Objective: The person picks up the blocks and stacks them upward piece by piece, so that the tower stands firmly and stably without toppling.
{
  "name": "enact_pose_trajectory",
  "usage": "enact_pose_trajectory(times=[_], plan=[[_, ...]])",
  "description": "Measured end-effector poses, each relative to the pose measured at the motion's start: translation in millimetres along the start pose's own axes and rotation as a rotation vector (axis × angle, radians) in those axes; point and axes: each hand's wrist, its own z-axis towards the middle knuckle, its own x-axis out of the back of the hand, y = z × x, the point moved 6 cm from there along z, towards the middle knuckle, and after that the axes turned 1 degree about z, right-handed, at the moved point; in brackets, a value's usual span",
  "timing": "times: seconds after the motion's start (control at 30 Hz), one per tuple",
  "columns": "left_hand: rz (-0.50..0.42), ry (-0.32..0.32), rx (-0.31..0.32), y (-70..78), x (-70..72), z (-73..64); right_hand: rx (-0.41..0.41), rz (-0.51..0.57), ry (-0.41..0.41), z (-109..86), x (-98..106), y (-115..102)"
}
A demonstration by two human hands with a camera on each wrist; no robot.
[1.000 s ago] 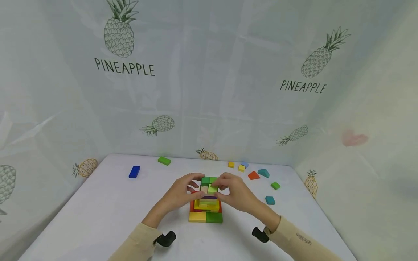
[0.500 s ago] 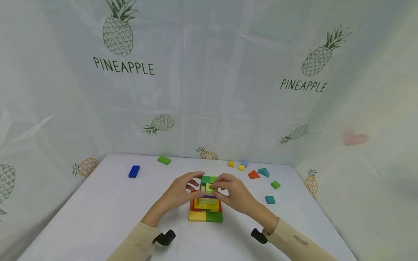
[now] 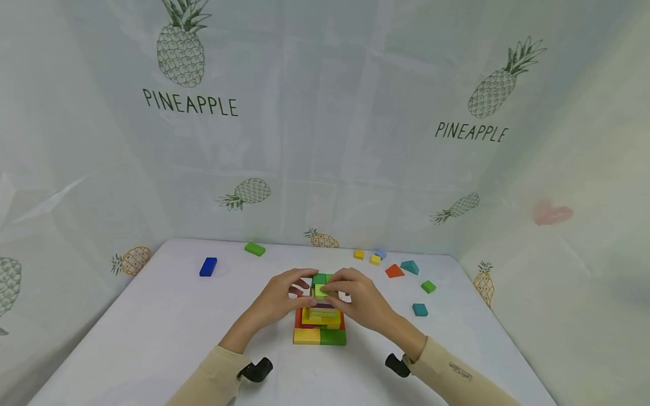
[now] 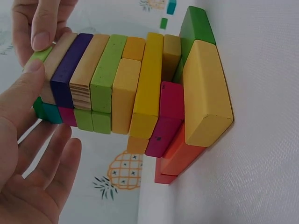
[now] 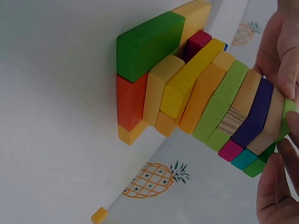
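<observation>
A tower of coloured wooden blocks [image 3: 321, 320] rises from the table in front of me, several layers high and narrower towards the top. My left hand [image 3: 274, 298] spans its upper left side, thumb at the front and index finger at the back; the other fingers stay loose, as the left wrist view shows. At the top, a light green block [image 4: 41, 54] lies over a bare wood block [image 4: 57, 70] and a purple block [image 4: 72, 70]. My right hand [image 3: 361, 296] pinches this light green block. Green blocks [image 3: 319, 278] stand just behind it. Fingers partly hide the top.
A blue block [image 3: 208, 267] and a green block [image 3: 255, 248] lie at the back left. To the back right are small yellow blocks [image 3: 375, 260], a red triangular block [image 3: 394, 271], a teal triangular block [image 3: 409, 267], a green block [image 3: 429, 287] and a teal block [image 3: 420, 309].
The right hand has shifted the light green block leftwards across the top of the tower. The left hand stays nearly in place at the tower's left side.
</observation>
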Motion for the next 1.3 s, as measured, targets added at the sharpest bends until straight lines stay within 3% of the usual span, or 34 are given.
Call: enact_pose_trajectory(times=[0.4,0.73,0.87,1.07,1.3], plan=[[0.012,0.003,-0.006,-2.0,-0.7,0.9,-0.02,0.015,-0.001,2.4,-1.3,-1.4],[0.024,0.013,-0.008,-1.9,-0.9,1.1,0.01,0.027,0.013,1.8,-1.0,-2.2],[0.029,0.024,-0.003,-2.1,-1.3,0.3,-0.03,0.061,0.011,-1.8,3.0,2.3],[0.022,0.029,0.029,-1.1,-2.1,0.1,-0.132,0.052,0.041,-19.9,22.7,31.9],[0.021,0.027,0.044,-0.9,-2.7,-0.3,-0.201,-0.03,0.021,-64.6,49.0,93.7]])
